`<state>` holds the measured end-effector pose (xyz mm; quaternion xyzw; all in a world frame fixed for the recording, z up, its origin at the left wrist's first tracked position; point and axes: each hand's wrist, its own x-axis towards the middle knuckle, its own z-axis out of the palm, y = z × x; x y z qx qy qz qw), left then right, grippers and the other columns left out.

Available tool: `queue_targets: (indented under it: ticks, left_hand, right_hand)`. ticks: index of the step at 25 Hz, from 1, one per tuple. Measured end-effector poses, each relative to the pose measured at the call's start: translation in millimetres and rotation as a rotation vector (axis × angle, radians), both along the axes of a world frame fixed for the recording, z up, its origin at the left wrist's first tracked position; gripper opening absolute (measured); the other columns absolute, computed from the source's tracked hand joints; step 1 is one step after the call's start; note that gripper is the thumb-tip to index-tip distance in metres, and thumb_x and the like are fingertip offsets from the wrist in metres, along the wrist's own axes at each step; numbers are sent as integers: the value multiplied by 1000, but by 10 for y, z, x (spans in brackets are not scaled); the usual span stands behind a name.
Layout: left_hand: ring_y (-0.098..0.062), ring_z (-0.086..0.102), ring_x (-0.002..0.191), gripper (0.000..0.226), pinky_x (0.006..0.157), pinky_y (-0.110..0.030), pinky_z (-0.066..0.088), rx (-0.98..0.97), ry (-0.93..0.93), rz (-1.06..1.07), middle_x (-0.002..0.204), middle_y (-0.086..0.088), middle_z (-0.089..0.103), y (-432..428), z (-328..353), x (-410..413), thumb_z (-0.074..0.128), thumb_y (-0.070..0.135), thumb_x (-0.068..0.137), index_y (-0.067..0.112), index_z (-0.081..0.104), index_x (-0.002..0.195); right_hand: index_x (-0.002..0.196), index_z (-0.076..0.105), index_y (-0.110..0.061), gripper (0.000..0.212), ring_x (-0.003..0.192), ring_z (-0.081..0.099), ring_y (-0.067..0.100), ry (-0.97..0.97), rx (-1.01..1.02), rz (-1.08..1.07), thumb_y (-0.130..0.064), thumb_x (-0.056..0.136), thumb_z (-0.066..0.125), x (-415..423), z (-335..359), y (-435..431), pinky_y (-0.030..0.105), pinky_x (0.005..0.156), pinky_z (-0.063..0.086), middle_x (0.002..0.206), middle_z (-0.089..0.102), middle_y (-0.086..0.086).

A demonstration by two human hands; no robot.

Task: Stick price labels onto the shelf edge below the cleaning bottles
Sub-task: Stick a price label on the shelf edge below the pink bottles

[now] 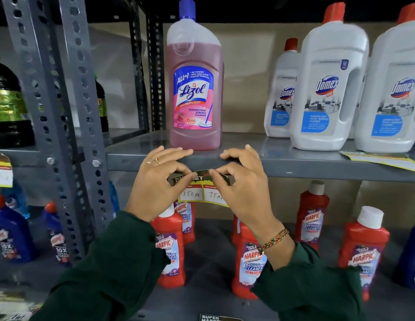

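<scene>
A yellow and green price label (203, 193), handwritten 150 Rs and 75 Rs, hangs at the grey shelf edge (317, 167) right below the pink Lizol bottle (195, 89). My left hand (155, 179) pinches the label's top left corner, with its fingertips resting on the shelf lip. My right hand (241, 181) pinches the top right part in the same way. The label's top strip bends up against the edge. Three white Domex bottles (329, 89) stand on the shelf to the right.
Another yellow label (384, 159) lies on the shelf edge under the Domex bottles. Red Harpic bottles (171, 246) stand on the shelf below. A slotted grey upright (63, 112) is at left, with dark bottles and blue bottles beyond it. One more label (1, 172) hangs far left.
</scene>
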<state>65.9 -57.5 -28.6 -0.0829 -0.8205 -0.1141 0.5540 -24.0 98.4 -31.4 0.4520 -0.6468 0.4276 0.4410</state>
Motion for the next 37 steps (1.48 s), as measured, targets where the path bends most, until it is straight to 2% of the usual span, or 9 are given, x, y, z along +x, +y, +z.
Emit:
queue_targets:
  ticks: [8, 12, 15, 19, 24, 29, 32, 35, 37]
  left_hand:
    - [-6, 59, 91, 28, 102, -31, 32, 143, 107, 25, 94, 11, 63, 104, 58, -49, 54, 35, 85, 9, 64, 81]
    - [-15, 59, 97, 28, 104, -33, 28, 129, 140, 79, 100, 6, 65, 101, 27, -123, 53, 33, 87, 9, 65, 93]
    - [-19, 51, 114, 30, 109, -31, 16, 71, 155, 185, 123, -3, 60, 119, -30, -206, 47, 29, 89, 13, 66, 106]
    - [-25, 52, 111, 26, 111, -37, 9, 185, 274, 350, 121, -7, 61, 244, -82, -352, 52, 34, 89, 17, 71, 86]
    - [-19, 56, 93, 23, 107, -41, 16, 208, 347, 340, 89, 0, 70, 222, -105, -382, 51, 31, 92, 17, 69, 93]
    - [-9, 53, 98, 31, 101, -42, 25, 256, 362, 254, 110, -9, 66, 191, -68, -342, 41, 7, 94, 12, 56, 120]
    - [6, 46, 82, 47, 95, -40, 36, 300, 323, 230, 99, -17, 67, 186, 42, -238, 38, -10, 85, 7, 52, 125]
    - [-5, 53, 80, 46, 80, -6, 34, 478, 325, 244, 101, -20, 67, 273, 227, -171, 35, -9, 86, 6, 52, 127]
    - [-21, 60, 90, 44, 81, -13, 39, 491, 375, 235, 111, -19, 65, 491, 349, -232, 32, 5, 88, 6, 54, 125]
  right_hand:
    - [73, 67, -9, 27, 79, 55, 10, -64, -162, -13, -33, 81, 58, 52, 71, -81, 27, 80, 42, 79, 70, 7]
    - [86, 63, -9, 24, 93, 53, 12, -66, -159, -43, -32, 81, 58, 44, 41, -113, 26, 88, 38, 96, 67, 9]
    - [111, 54, -8, 44, 116, 50, 21, -70, -82, -156, -41, 82, 52, 27, 39, -118, 23, 108, 18, 118, 62, 11]
    - [108, 56, -10, 54, 95, 61, 23, -22, -65, -337, -56, 80, 56, -13, 53, -129, 38, 109, 17, 94, 72, 4]
    - [98, 52, -7, 31, 86, 63, 25, 0, -102, -248, -33, 84, 62, -34, 54, -56, 36, 101, 24, 89, 73, 3]
    - [93, 51, -7, 8, 80, 61, 26, -7, -90, -190, -11, 87, 52, -35, 59, -14, 36, 96, 28, 85, 71, 4]
    - [104, 49, -5, 21, 81, 64, 27, -32, -1, -134, -11, 87, 36, -27, 125, 84, 35, 89, 35, 89, 73, 8]
    - [115, 47, -8, 28, 91, 64, 33, -171, 119, 42, -4, 88, 43, -81, 308, 432, 41, 85, 47, 101, 72, 13]
    - [114, 50, -12, 28, 96, 59, 36, -204, 77, -45, -3, 87, 46, -277, 473, 834, 41, 82, 46, 102, 70, 16]
